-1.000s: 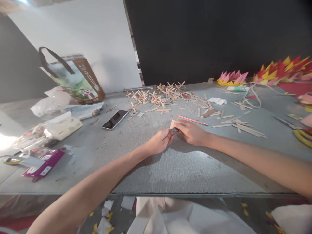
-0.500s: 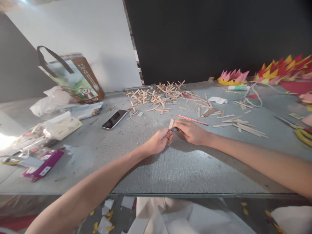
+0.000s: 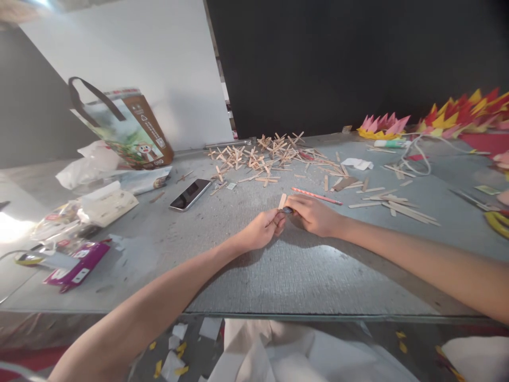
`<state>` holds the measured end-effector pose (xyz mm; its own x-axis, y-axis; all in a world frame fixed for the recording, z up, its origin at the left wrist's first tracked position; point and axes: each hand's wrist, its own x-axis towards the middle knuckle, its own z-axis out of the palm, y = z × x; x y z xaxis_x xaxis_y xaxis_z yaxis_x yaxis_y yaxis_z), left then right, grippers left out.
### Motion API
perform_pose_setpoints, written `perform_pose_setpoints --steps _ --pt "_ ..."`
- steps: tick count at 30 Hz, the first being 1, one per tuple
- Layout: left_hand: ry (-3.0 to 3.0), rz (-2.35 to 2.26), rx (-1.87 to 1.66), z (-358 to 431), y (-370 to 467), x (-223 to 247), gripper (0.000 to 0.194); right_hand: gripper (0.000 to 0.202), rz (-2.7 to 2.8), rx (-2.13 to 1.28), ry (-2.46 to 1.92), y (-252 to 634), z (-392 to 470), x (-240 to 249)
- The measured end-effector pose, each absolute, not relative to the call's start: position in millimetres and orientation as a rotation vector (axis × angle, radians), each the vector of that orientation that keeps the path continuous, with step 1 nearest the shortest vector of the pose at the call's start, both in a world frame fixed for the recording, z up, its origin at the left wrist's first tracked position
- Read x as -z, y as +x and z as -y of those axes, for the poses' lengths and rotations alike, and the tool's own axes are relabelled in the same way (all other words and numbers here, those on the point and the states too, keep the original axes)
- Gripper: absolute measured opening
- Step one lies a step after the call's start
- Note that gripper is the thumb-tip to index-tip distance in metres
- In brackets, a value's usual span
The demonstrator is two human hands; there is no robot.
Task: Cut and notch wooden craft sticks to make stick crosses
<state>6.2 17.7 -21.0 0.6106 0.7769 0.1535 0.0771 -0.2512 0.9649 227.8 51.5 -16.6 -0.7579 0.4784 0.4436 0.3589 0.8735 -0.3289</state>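
My left hand [image 3: 265, 229] is closed in a pinch around a flat wooden craft stick [image 3: 282, 200], whose pale end sticks up past the fingers. Fingers of my right hand [image 3: 314, 215] wrap round a small dark metal tool [image 3: 287, 210]. Its head meets the stick between the two hands; most of the tool is hidden, so its kind cannot be made out. Just beyond the right hand lies a red-and-white pencil [image 3: 316, 196]. A heap of crossed craft sticks [image 3: 254, 158] spreads behind the hands, and loose sticks [image 3: 405, 208] lie to the right.
A phone [image 3: 190, 194], a printed carrier bag [image 3: 137, 130] and a purple packet [image 3: 77, 265] are on the left. At right are yellow-handled scissors [image 3: 497, 223], a white cable [image 3: 417, 164] and pink and yellow paper petals [image 3: 384, 126]. The table's front edge [image 3: 302, 317] runs below my arms.
The whole scene has shifted slightly to the right in view. My hands keep nearly the same grip on the stick and the dark tool.
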Motion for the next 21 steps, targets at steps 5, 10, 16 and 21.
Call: perform_pose_setpoints --steps 5,10,16,21 --pt "1.746 -0.67 -0.771 -14.0 2.1 16.3 0.044 0.02 2.516 -0.34 -0.606 229.9 -54.0 18.4" --pt "1.787 -0.702 -0.75 -15.2 2.1 18.1 0.041 0.017 2.537 -0.315 -0.612 229.9 -52.6 18.3" --pt "1.768 -0.696 -0.749 -19.7 5.9 23.9 0.042 0.02 2.514 -0.309 -0.591 226.7 -51.5 17.1" --pt "1.658 -0.644 -0.765 -19.3 6.4 21.7 0.045 0.02 2.488 -0.356 -0.598 227.8 -53.1 17.8"
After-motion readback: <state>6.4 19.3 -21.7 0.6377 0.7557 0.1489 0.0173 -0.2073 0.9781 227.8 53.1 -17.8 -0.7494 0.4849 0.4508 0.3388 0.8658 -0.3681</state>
